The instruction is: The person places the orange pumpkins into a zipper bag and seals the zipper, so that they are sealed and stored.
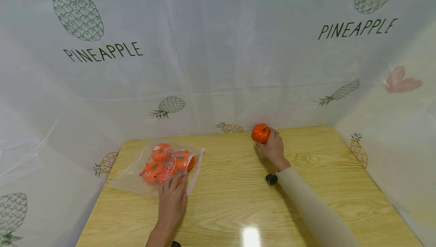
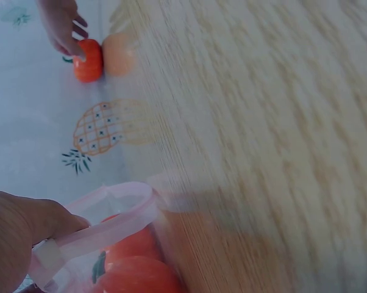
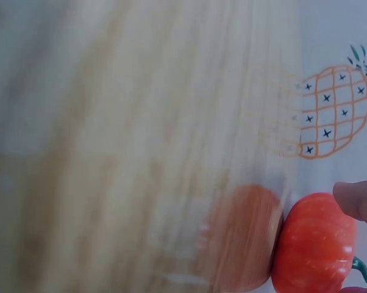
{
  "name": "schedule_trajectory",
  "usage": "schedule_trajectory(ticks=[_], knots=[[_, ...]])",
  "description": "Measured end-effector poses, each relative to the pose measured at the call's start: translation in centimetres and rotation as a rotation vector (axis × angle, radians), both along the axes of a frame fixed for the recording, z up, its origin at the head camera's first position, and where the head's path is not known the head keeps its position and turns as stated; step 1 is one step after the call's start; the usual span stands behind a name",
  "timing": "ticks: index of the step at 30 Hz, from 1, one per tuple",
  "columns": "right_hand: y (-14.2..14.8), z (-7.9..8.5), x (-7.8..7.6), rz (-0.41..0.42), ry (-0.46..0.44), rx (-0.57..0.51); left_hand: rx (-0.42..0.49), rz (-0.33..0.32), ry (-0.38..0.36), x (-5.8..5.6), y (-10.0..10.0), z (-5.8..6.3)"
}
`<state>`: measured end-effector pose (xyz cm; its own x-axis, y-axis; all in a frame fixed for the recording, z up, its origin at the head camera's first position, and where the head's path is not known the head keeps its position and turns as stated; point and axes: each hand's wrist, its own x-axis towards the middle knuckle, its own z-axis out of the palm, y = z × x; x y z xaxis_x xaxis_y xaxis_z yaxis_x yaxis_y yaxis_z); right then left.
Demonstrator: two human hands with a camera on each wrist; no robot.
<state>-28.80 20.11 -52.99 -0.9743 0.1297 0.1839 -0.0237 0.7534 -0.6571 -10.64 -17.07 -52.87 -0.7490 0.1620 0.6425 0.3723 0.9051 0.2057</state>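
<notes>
A ribbed orange-red pumpkin (image 1: 260, 133) with a short green stem sits at the table's back edge, against the white sheet. My right hand (image 1: 272, 148) holds it from the right side, thumb and fingers around it; the right wrist view shows the pumpkin (image 3: 314, 244) with a fingertip on its top. On the left lies a clear plastic bag (image 1: 133, 177) with pink print, several similar pumpkins (image 1: 161, 152) inside. My left hand (image 1: 172, 197) is at the bag's near side. In the left wrist view its thumb (image 2: 46, 220) grips the pink-edged mouth, which gapes.
A wood-grain table (image 1: 225, 186) lies under both hands. White sheeting (image 1: 218, 69) printed with pineapples rises behind it and along both sides. Small black devices sit near each wrist, one of them (image 1: 271, 179) beside the right sleeve.
</notes>
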Motion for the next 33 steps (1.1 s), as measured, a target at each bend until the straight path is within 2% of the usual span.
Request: schedule_trajectory(ticks=[6, 17, 33], knots=[[0.2, 0.1, -0.9, -0.007, -0.028, 0.021, 0.032, 0.014, -0.025, 0.0, 0.0, 0.1], [0.5, -0.1, -1.5, -0.015, -0.056, 0.007, 0.134, 0.009, -0.044, -0.1, 0.1, 0.3], [0.2, 0.0, -0.1, 0.021, -0.039, 0.051, 0.121, 0.011, -0.049, 0.1, 0.0, 0.6]])
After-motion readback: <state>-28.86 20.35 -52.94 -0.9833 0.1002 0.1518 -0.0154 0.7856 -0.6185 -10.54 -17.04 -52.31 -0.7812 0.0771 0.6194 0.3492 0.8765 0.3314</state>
